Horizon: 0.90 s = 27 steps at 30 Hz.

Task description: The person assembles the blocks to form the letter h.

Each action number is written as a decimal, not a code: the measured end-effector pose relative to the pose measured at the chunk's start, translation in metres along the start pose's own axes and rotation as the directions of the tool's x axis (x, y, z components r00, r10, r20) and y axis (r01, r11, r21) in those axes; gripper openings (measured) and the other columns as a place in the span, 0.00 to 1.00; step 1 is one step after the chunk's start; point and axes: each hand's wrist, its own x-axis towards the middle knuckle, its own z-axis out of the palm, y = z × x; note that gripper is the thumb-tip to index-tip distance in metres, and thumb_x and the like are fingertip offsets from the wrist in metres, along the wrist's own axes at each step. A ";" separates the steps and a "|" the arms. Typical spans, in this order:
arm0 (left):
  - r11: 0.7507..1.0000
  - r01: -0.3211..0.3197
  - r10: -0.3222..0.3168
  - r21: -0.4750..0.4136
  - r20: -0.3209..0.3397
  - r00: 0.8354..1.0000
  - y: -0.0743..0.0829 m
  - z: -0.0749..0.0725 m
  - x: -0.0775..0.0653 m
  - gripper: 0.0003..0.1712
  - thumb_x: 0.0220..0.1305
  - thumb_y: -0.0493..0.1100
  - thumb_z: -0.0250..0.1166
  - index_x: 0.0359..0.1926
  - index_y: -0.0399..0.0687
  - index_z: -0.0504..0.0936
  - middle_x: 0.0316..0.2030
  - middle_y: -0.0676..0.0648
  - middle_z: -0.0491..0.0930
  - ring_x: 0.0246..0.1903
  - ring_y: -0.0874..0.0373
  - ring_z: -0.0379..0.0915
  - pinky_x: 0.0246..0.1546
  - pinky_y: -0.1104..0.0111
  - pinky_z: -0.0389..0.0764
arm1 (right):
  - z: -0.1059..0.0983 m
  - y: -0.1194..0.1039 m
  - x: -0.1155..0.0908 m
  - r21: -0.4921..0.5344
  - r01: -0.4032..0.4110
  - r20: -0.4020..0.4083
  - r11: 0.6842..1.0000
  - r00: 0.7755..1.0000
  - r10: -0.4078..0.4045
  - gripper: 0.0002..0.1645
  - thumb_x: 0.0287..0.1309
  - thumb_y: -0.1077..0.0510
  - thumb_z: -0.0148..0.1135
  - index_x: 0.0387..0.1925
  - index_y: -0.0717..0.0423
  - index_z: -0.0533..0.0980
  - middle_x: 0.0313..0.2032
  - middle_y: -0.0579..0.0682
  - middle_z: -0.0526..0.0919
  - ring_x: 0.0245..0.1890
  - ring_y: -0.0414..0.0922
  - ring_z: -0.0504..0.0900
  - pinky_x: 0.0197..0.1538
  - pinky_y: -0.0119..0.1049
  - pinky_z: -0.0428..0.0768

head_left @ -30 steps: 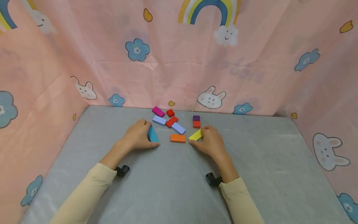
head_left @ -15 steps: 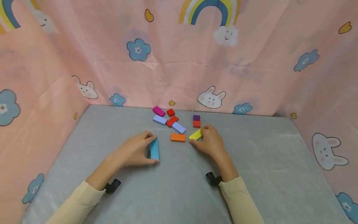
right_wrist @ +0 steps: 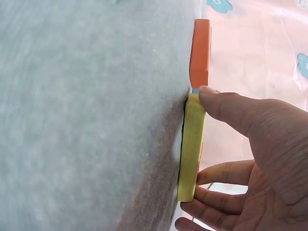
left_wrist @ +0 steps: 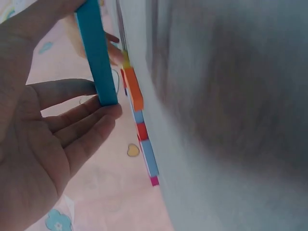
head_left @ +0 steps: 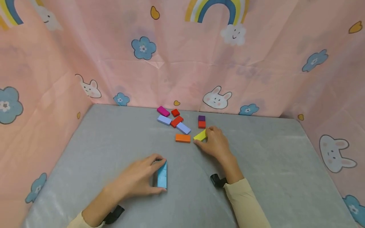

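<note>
A light-blue rectangular block [head_left: 162,176] is pinched end to end between the thumb and fingers of my left hand [head_left: 139,177], near the front middle of the table. The left wrist view shows that blue block [left_wrist: 96,53] raised off the grey cloth. Farther back, my right hand [head_left: 217,142] grips a yellow block [head_left: 200,135] by its two ends. In the right wrist view the yellow block [right_wrist: 191,149] lies low against the cloth. Just left of it sits an orange block [head_left: 182,138], apart from both hands.
Behind the orange block lie periwinkle blocks [head_left: 183,128], red blocks [head_left: 177,121] and a magenta block [head_left: 163,111]. A purple block [head_left: 201,118] touches another red block [head_left: 201,124] behind my right hand. Pink printed cloth [head_left: 176,72] walls in the grey table [head_left: 273,164].
My left hand has drawn the light-blue block toward the table's front, turning it to point front to back. The right hand and yellow block stay put.
</note>
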 end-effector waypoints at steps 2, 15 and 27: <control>1.000 -0.008 0.008 0.007 0.008 1.000 0.005 0.003 -0.003 0.51 0.57 0.69 0.77 0.72 0.43 0.76 0.64 0.49 0.77 0.57 0.55 0.82 0.56 0.57 0.87 | 0.000 0.000 0.001 0.003 -0.004 0.004 1.000 1.000 0.004 0.46 0.62 0.38 0.73 0.67 0.69 0.75 0.66 0.67 0.77 0.62 0.60 0.77 0.66 0.56 0.83; 0.999 -0.020 0.018 0.031 0.079 0.997 0.012 0.021 -0.008 0.50 0.54 0.66 0.80 0.70 0.42 0.79 0.64 0.48 0.77 0.61 0.55 0.80 0.58 0.58 0.88 | -0.001 0.003 0.001 -0.006 -0.009 0.013 1.000 1.000 0.009 0.46 0.62 0.38 0.72 0.66 0.69 0.76 0.66 0.66 0.77 0.62 0.60 0.77 0.65 0.56 0.83; 0.999 0.025 -0.028 0.028 0.131 0.991 0.022 0.017 -0.016 0.54 0.53 0.64 0.82 0.72 0.37 0.76 0.67 0.44 0.78 0.65 0.49 0.78 0.62 0.54 0.85 | 0.001 0.004 0.004 0.013 0.019 -0.030 1.000 0.999 -0.019 0.43 0.59 0.38 0.75 0.62 0.68 0.80 0.64 0.66 0.79 0.61 0.60 0.78 0.65 0.56 0.83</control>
